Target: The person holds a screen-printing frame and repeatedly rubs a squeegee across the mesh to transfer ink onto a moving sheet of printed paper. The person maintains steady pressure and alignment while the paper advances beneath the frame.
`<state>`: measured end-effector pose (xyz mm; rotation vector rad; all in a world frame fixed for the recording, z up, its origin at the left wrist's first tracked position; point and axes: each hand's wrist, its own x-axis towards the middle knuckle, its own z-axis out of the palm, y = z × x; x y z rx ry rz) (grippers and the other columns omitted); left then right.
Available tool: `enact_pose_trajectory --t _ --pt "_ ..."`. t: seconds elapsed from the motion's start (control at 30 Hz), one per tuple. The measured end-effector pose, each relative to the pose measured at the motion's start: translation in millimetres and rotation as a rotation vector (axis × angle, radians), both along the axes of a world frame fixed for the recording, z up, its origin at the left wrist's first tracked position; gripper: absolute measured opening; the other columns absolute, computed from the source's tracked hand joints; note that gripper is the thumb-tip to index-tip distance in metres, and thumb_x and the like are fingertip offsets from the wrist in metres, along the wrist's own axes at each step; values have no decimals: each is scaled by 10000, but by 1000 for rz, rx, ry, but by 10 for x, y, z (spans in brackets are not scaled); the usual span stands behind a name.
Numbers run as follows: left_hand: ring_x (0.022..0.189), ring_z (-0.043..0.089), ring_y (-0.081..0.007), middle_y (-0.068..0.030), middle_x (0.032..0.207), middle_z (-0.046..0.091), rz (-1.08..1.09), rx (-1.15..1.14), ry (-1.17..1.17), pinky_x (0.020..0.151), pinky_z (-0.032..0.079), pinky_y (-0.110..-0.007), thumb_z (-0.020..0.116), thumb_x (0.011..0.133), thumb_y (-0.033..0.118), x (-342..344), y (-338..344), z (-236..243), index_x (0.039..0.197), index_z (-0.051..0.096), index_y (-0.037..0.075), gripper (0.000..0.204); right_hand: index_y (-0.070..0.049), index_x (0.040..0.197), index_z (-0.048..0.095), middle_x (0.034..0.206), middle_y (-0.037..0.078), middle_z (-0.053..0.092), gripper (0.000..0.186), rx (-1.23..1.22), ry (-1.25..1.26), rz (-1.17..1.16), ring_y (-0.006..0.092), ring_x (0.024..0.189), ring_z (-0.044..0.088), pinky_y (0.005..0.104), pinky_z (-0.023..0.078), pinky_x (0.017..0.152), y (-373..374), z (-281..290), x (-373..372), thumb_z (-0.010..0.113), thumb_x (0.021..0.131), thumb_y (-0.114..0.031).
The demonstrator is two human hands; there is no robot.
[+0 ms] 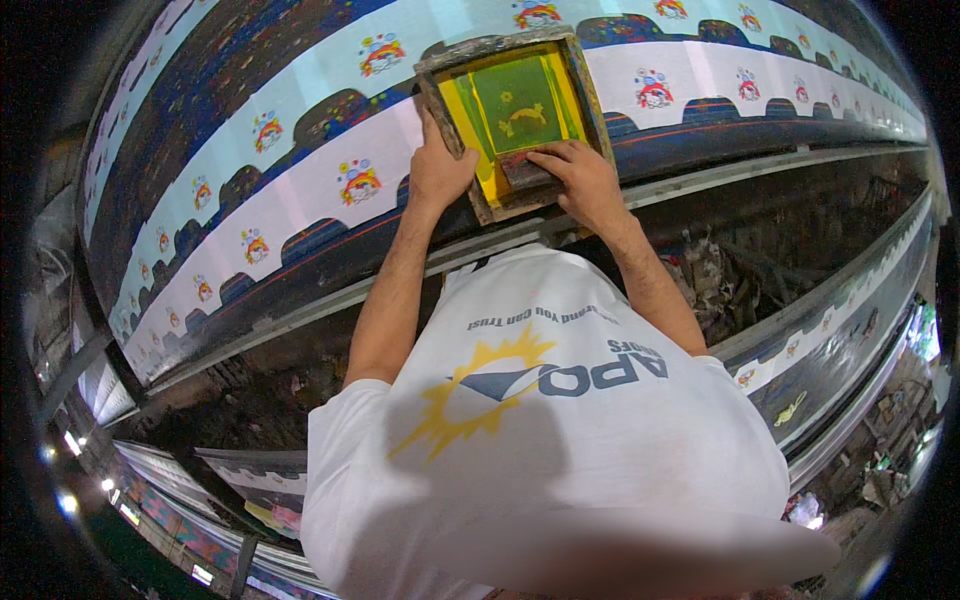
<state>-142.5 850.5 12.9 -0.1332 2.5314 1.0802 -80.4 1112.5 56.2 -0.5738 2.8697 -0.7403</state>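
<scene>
Head view shows a rectangular, worn-edged frame with yellow-green mesh (589, 95) across a white, cartoon-printed strip (300, 207), the left hand (440, 178) clasping its left side, seemingly to steady it, the right hand (588, 182) clamped on a dark reddish block (520, 177) inside its near end, perhaps for even pressure.

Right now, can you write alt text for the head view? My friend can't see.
A person's left hand grips a framed green printing screen; the right hand holds a squeegee inside it. Pale strips with cartoon prints line the dark table.
</scene>
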Motion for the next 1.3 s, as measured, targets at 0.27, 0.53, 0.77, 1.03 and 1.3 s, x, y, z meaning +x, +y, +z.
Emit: enact_pose_trajectory --t 0.27,0.53,0.77,1.03,1.3 --pt "974 765 -499 -328 1072 773 -7 26 169 889 624 -536 731 877 315 -304 1479 -31 1704 87 -53 1111 -117 1358 720 1355 77 703 672 -13 77 12 322 1275 647 439 558 1077 1472 107 -293 776 708 43" --pt "1012 792 -404 -252 1155 794 42 96 50 911 634 -473 751 866 237 -409 2461 -85 1707 188 21 1035 -114 1324 736 1324 69 705 592 -50 76 11 310 1268 644 444 557 1062 2473 -59 -419 734 750 31" --pt "1085 788 -373 -228 1240 786 49 128 104 966 622 -439 755 840 206 -398 2468 -181 1699 275 62 994 -100 1324 729 1337 70 695 568 -69 14 28 309 1266 635 437 544 1071 2524 -102 -403 713 771 32" --pt "1041 798 -367 -214 1203 798 48 161 138 927 627 -441 734 832 209 -405 2449 -233 1696 286 69 983 -86 1314 725 1325 76 688 550 -113 43 54 313 1257 632 445 540 1054 2582 -45 -464 706 777 34" --pt "1003 803 -368 -207 1169 807 44 146 130 899 635 -434 737 824 227 -381 2442 -234 1712 253 84 1021 -88 1289 731 1254 100 700 547 -112 110 71 347 1198 647 477 547 1021 2538 -189 -708 749 753 15"
